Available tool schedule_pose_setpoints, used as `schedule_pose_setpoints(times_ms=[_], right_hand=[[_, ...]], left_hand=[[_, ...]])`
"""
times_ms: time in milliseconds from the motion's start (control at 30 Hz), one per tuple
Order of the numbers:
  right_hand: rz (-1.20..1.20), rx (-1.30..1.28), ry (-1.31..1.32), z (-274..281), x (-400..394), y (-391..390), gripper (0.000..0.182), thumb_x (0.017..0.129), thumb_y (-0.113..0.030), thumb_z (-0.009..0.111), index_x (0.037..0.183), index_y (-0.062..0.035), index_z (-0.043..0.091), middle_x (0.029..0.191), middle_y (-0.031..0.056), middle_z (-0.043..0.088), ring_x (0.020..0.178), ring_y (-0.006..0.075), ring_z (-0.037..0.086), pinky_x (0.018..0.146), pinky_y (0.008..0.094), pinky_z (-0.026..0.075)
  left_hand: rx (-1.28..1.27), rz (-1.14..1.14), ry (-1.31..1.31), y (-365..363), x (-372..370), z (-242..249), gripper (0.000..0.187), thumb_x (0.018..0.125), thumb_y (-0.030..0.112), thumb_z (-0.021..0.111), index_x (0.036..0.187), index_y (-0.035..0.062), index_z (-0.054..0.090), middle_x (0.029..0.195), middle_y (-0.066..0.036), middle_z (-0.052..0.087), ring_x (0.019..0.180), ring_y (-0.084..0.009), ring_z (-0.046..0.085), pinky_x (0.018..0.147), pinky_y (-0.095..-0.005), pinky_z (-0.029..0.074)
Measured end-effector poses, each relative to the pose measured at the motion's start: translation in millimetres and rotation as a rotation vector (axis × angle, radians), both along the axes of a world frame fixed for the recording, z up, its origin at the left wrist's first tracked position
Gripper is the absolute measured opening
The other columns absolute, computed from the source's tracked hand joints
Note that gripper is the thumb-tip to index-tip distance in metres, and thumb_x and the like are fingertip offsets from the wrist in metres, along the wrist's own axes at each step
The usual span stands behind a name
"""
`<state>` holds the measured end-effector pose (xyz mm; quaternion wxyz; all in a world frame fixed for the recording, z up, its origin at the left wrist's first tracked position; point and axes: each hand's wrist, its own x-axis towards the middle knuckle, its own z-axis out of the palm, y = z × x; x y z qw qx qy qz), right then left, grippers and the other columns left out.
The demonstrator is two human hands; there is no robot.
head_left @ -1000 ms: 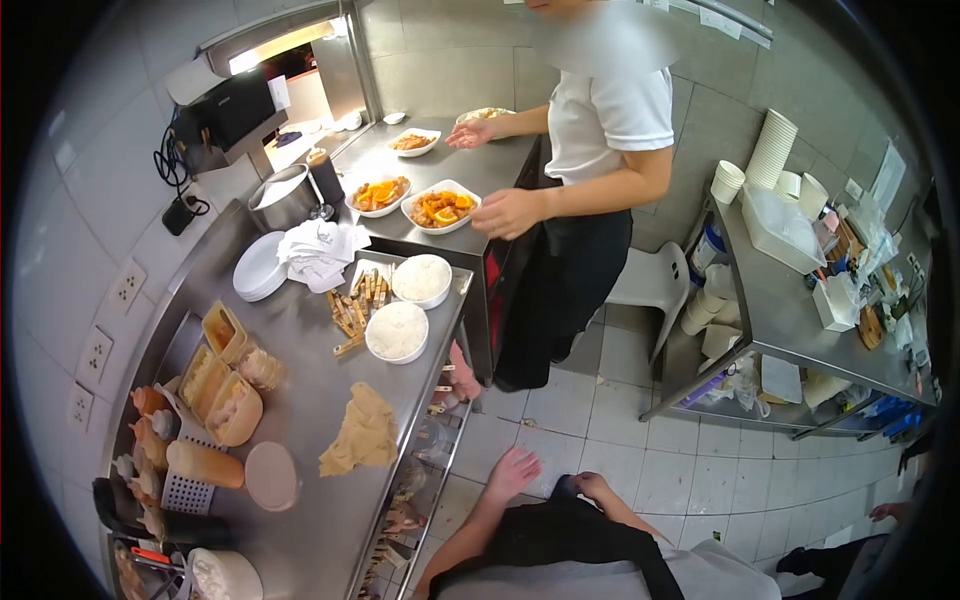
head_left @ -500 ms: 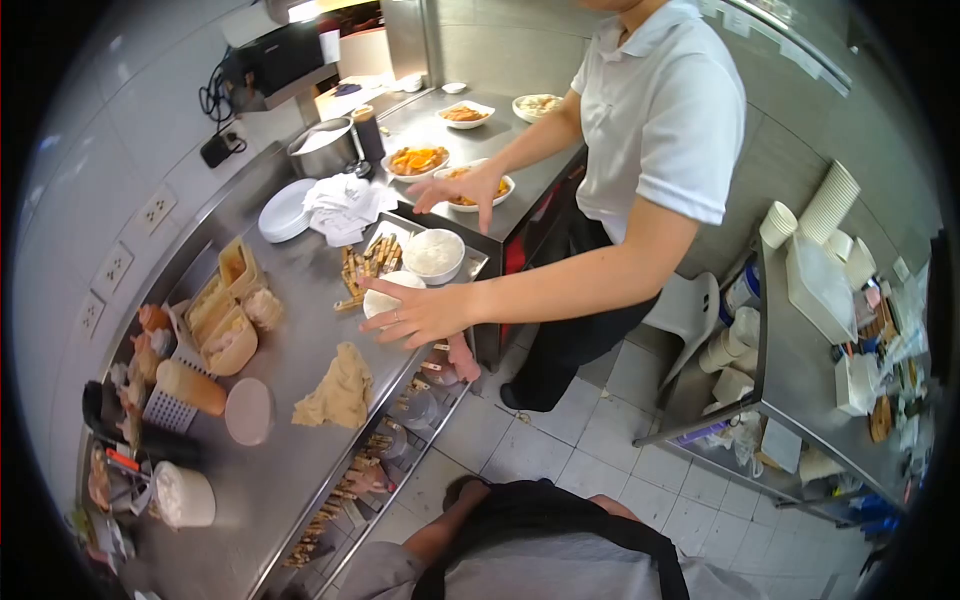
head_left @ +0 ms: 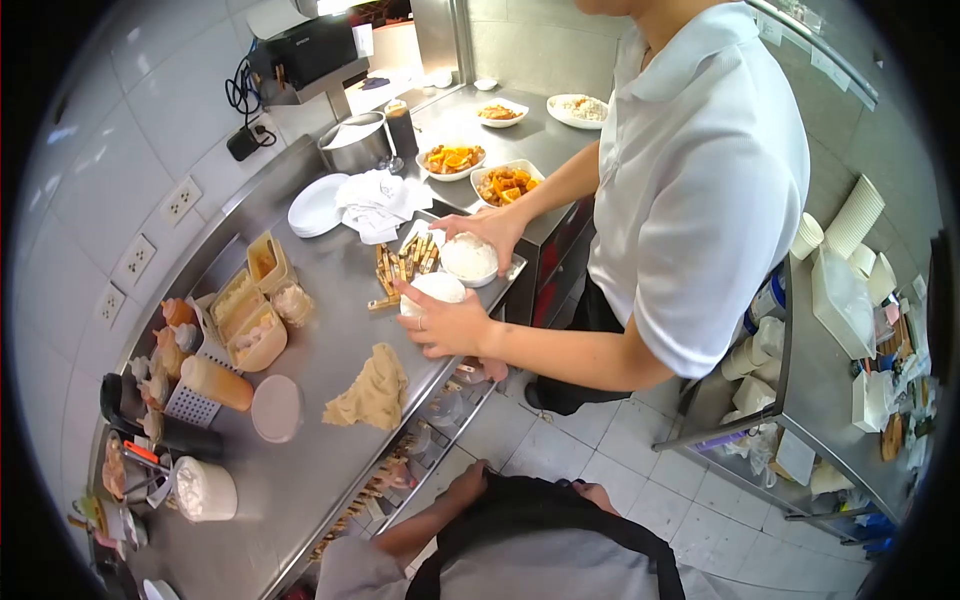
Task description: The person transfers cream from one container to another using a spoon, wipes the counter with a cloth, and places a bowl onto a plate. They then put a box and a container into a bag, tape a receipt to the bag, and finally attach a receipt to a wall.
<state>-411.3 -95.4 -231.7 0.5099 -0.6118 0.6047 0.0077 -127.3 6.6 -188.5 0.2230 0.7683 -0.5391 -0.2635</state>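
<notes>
My left hand (head_left: 468, 484) is low by the side of my black apron (head_left: 540, 505), its fingers mostly hidden. Across the apron, my right hand (head_left: 597, 495) shows only in part beside the cloth; whether it holds anything is unclear. In front of me, a co-worker in a white shirt has one hand (head_left: 492, 228) at a white bowl of rice (head_left: 469, 258). The co-worker's other hand (head_left: 445, 325) is around a second round white item (head_left: 433, 291), next to wooden clips on a metal tray.
A beige cloth (head_left: 370, 388), a round lid (head_left: 277, 408) and sauce bottle (head_left: 216, 383) lie on the steel counter (head_left: 275, 495). Plates of food (head_left: 450, 160) stand farther back. At right is a shelf (head_left: 820, 400) with stacked cups.
The co-worker's hands have closed in on the two white items, and the co-worker leans nearer. The view has shifted, so the counter appears farther right. My left hand shows more clearly beside the apron.
</notes>
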Motion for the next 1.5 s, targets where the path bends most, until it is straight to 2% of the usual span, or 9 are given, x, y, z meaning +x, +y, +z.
schedule_pose_setpoints(times_ms=[67,133,167,200,267,400,533,1000,1500], right_hand=[[0.165,-0.135,0.195,13,-3,-1,0.037,0.08,-0.037,0.047,0.082,-0.0017,0.06,0.087,0.0183,0.059,0.083,0.0318,0.057,0.072,0.0383,0.045],[0.316,-0.253,0.265,46,-16,6,0.035,0.08,-0.034,0.045,0.09,-0.0025,0.058,0.1,0.0191,0.054,0.091,0.0324,0.053,0.075,0.0415,0.043],[0.5,-0.348,0.333,40,-42,12,0.033,0.079,-0.031,0.046,0.092,-0.0023,0.057,0.103,0.0187,0.052,0.093,0.0331,0.051,0.076,0.0417,0.043],[0.683,-0.44,0.401,56,-56,16,0.032,0.078,-0.028,0.046,0.095,-0.002,0.055,0.106,0.0182,0.05,0.096,0.0339,0.049,0.077,0.0418,0.043],[0.885,-0.154,0.45,109,-86,19,0.027,0.076,-0.02,0.047,0.091,0.0009,0.055,0.097,0.0213,0.052,0.093,0.034,0.049,0.076,0.0412,0.042],[0.599,0.207,0.376,196,-115,17,0.027,0.075,-0.02,0.047,0.09,0.0008,0.055,0.095,0.0211,0.053,0.092,0.034,0.049,0.075,0.041,0.042],[0.38,0.252,0.347,220,-122,12,0.026,0.075,-0.02,0.047,0.088,0.0006,0.056,0.094,0.0209,0.053,0.09,0.0339,0.05,0.074,0.0408,0.043],[0.179,-0.03,0.361,153,-90,3,0.024,0.074,-0.019,0.047,0.084,0.0002,0.057,0.088,0.0202,0.054,0.084,0.0336,0.052,0.071,0.0403,0.044],[0.125,-0.082,0.353,131,-76,8,0.022,0.073,-0.019,0.048,0.079,-0.0003,0.058,0.082,0.0194,0.056,0.078,0.0334,0.054,0.067,0.0397,0.045]], left_hand=[[-0.085,-0.22,0.055,16,24,49,0.03,0.077,0.018,0.045,0.104,0.0046,0.048,0.095,-0.024,0.054,0.09,-0.037,0.052,0.075,-0.0446,0.042],[0.478,-0.312,-0.139,43,48,67,0.03,0.075,0.023,0.048,0.099,0.0048,0.052,0.096,-0.022,0.054,0.091,-0.0369,0.052,0.078,-0.0421,0.042],[0.751,-0.488,-0.128,63,66,68,0.032,0.072,0.028,0.052,0.094,0.0053,0.055,0.094,-0.021,0.055,0.089,-0.0363,0.053,0.079,-0.0399,0.042],[0.845,-0.521,-0.068,89,73,74,0.032,0.072,0.028,0.052,0.094,0.0052,0.055,0.094,-0.021,0.055,0.088,-0.0361,0.053,0.079,-0.0398,0.042],[0.859,-0.415,-0.001,132,79,90,0.032,0.073,0.028,0.052,0.094,0.005,0.055,0.094,-0.02,0.055,0.088,-0.0357,0.053,0.078,-0.0395,0.042],[0.738,-0.168,-0.038,149,66,104,0.032,0.073,0.028,0.051,0.095,0.0047,0.055,0.094,-0.02,0.055,0.088,-0.0349,0.053,0.078,-0.039,0.042],[0.65,-0.062,-0.077,142,56,97,0.032,0.074,0.028,0.051,0.095,0.0043,0.054,0.093,-0.019,0.055,0.087,-0.0341,0.053,0.078,-0.0384,0.042],[0.578,0.011,-0.119,124,43,97,0.031,0.075,0.026,0.05,0.096,0.0031,0.054,0.091,-0.017,0.055,0.085,-0.0312,0.053,0.076,-0.0365,0.042],[0.519,0.002,-0.143,123,31,92,0.031,0.077,0.025,0.049,0.098,0.0019,0.053,0.089,-0.015,0.055,0.083,-0.0282,0.053,0.075,-0.0344,0.042]])
